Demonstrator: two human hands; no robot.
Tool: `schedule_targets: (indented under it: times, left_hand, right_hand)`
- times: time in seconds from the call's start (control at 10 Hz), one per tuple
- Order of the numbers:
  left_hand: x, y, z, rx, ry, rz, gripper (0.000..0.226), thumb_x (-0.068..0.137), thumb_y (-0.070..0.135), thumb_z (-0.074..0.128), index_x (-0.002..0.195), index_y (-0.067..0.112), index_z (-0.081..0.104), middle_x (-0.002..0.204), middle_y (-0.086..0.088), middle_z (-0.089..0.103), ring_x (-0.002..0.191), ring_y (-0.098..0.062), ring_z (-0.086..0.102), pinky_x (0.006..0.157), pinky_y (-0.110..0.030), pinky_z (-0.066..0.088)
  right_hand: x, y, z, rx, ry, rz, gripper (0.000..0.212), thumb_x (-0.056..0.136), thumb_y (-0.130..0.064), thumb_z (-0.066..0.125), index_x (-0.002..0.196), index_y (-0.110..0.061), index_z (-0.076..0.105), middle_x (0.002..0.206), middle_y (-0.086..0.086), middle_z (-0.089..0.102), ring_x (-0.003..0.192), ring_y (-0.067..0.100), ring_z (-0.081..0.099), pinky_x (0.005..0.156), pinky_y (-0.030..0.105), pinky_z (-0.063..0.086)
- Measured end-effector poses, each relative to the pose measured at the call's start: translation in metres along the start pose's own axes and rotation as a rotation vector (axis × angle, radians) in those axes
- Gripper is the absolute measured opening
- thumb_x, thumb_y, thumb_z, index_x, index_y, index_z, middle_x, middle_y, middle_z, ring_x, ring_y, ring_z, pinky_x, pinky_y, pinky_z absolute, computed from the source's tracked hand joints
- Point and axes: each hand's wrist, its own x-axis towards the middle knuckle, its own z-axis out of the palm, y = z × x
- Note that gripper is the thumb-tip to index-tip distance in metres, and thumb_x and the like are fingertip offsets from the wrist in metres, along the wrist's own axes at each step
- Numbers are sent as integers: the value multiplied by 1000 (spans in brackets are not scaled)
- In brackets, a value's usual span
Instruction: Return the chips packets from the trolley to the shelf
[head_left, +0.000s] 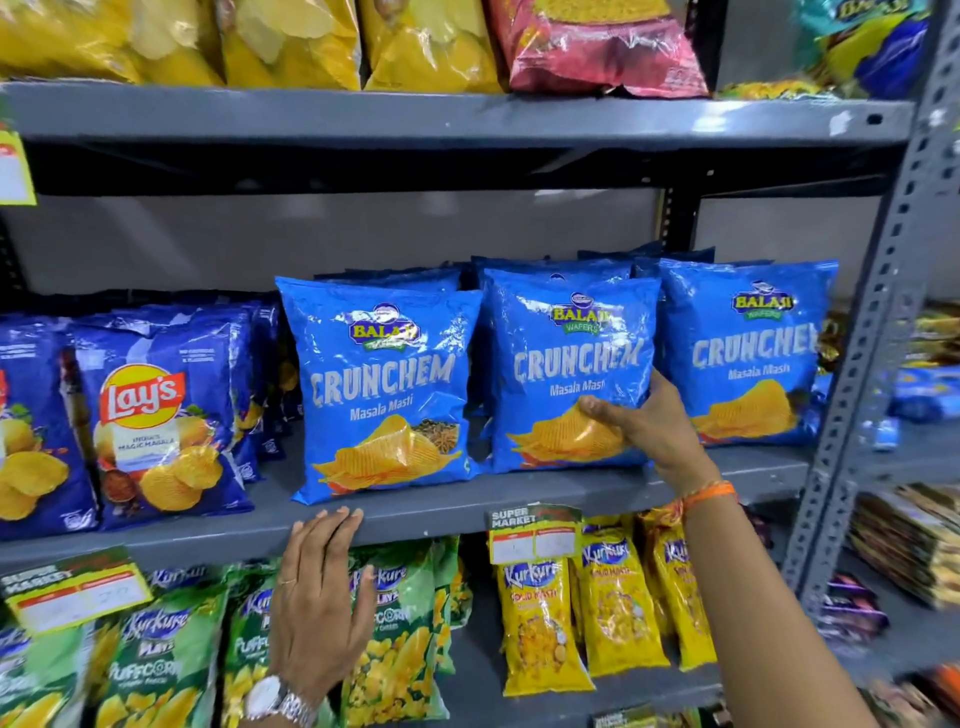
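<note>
Three light-blue Crunchem chips packets stand upright in a row on the grey middle shelf (415, 512). My right hand (649, 431) grips the lower right corner of the middle Crunchem packet (566, 364), thumb across its front. The left Crunchem packet (384, 395) and the right Crunchem packet (748, 353) stand untouched on either side. My left hand (317, 597), with a watch on the wrist, rests flat with its fingertips on the shelf's front edge, just below the left packet, holding nothing. The trolley is out of view.
Dark-blue Lay's packets (156, 431) fill the shelf's left part. Green Kurkure Puffcorn packets (150, 670) and yellow Kurkure packets (545, 629) hang below. Yellow and red packets sit on the upper shelf (467, 114). A grey perforated upright (878, 322) bounds the right side.
</note>
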Motion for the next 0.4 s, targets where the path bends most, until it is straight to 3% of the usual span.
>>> schedule_targets:
  times: [0.1,0.2,0.3,0.4]
  left_hand:
    - [-1,2,1,16,20,-7,53,96,30,45,140,1,50,136,-17,55,132,-34,46,128,-41,17]
    - [-4,1,4,15,35,0,53,104,38,34,141,3,50,137,-15,55,131,-34,48,127,-45,21]
    - [0,2,-1,17,16,2,56,105,40,30,141,4,51,136,-13,54,131,-34,49,124,-47,24]
    - [1,5,-3,11,25,-7,57,105,43,29,142,6,50,135,-10,56,129,-33,51,125,-45,23]
  right_hand:
    - [4,0,-2,4,-42,-20,70,61,-26,88,125,-15,61,111,-7,75,94,0,75,74,22,63]
    - [5,1,-3,10,-38,-24,61,71,-11,88,125,-13,61,110,-7,73,87,-7,73,69,14,58]
    - [3,-1,-3,-45,-6,5,69,63,-25,93,121,-19,57,111,-5,71,87,-3,73,70,17,59]
    - [-11,-10,-5,-228,151,11,106,47,-48,96,137,-16,48,122,2,66,112,21,66,87,35,55]
